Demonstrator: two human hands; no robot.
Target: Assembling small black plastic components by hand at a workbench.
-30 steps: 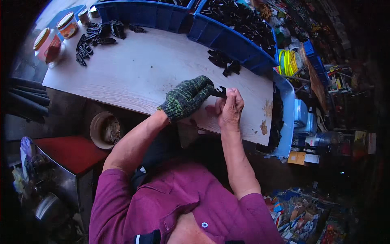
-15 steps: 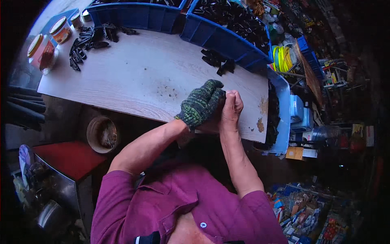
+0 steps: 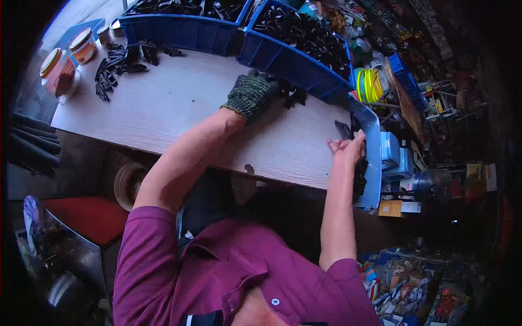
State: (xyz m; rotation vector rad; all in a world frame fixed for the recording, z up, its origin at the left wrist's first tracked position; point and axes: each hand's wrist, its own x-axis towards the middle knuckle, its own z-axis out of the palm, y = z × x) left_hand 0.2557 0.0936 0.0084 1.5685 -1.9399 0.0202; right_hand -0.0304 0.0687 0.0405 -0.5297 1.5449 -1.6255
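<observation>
My left hand (image 3: 250, 96), in a dark green knitted glove, reaches across the table to small black plastic pieces (image 3: 294, 96) in front of the blue crate. Its fingertips are hidden at the pile, so its grip does not show. At the table's right edge is my bare right hand (image 3: 348, 148), fingers apart, beside the light-blue bin (image 3: 371, 163). A blurred black plastic piece (image 3: 342, 129) is just beyond those fingers and looks loose from them. More black pieces lie in that bin, partly covered by my hand and forearm.
Two blue crates (image 3: 179, 35) (image 3: 296, 62) full of black pieces line the far side. Another pile of black pieces (image 3: 122, 60) lies at the table's far left, near lidded jars (image 3: 58, 70). A red-topped surface (image 3: 87, 217) stands low on the left. Cluttered goods cover the right.
My hands were together over the table's near edge. The left has moved forward to the black pieces; the right has moved right to the light-blue bin, its fist opening. Crumbs on the tabletop have gone.
</observation>
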